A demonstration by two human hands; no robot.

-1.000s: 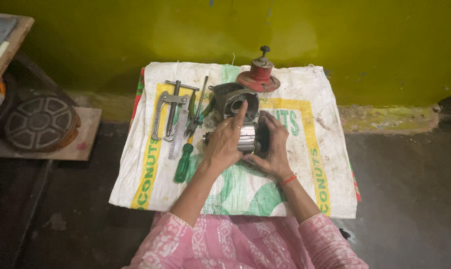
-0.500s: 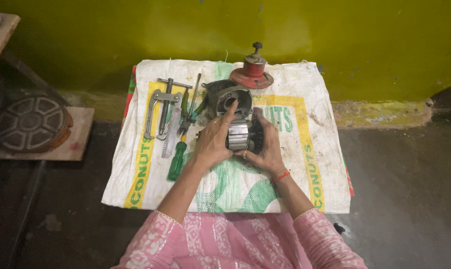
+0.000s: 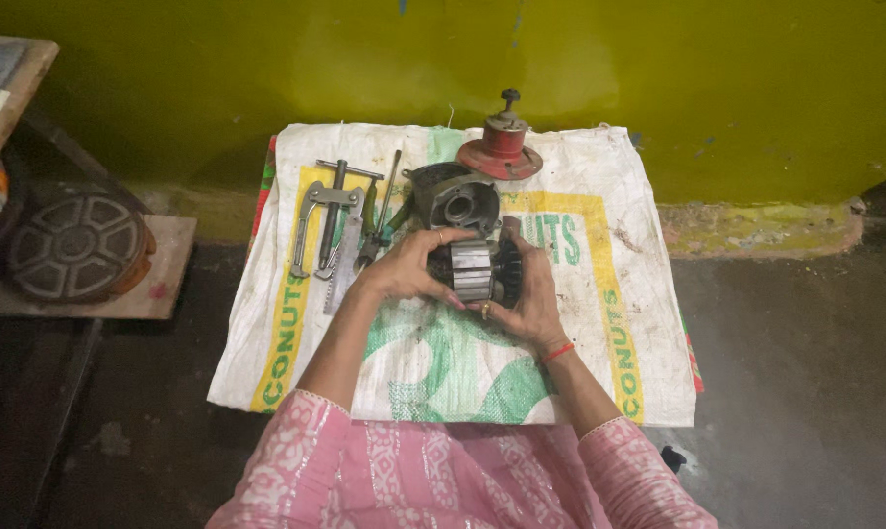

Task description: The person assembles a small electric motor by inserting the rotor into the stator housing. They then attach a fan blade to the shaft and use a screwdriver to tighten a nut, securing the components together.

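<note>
A yellow-green painted wall backs a dark concrete floor, and on the floor lies a white woven plastic sack with yellow and green print (image 3: pixel 599 323), spread flat as the work surface. Near the middle of the sack, slightly toward its far edge, sits a cylindrical metal motor core with a ribbed, grey laminated band (image 3: pixel 474 271), and both hands are clamped on it. The left hand (image 3: pixel 408 266) wraps it from the left, fingers curled over the top, while the right hand (image 3: pixel 526 294) cups it from the right and below, a red thread at the wrist. Half a second ago the left index finger pointed up toward the housing behind; now it lies folded down on the core, and the two hands sit closer together around it. The core's dark ends show on either side of the shiny ribbed band, and it lies on its side.

Touching it on the far side stands a round, dark grey metal housing with a central hole (image 3: pixel 454 201). Beyond that, at the sack's far edge, rests a red, disc-shaped cap with a short shaft and knob (image 3: pixel 502 147). Toward the far left corner lie a steel two-arm puller (image 3: pixel 323 216) and, just beside it, a green-handled screwdriver (image 3: pixel 376 227). Off the sack, to the left, a round spoked metal cover (image 3: pixel 75 245) rests on a wooden board (image 3: pixel 159 299).
</note>
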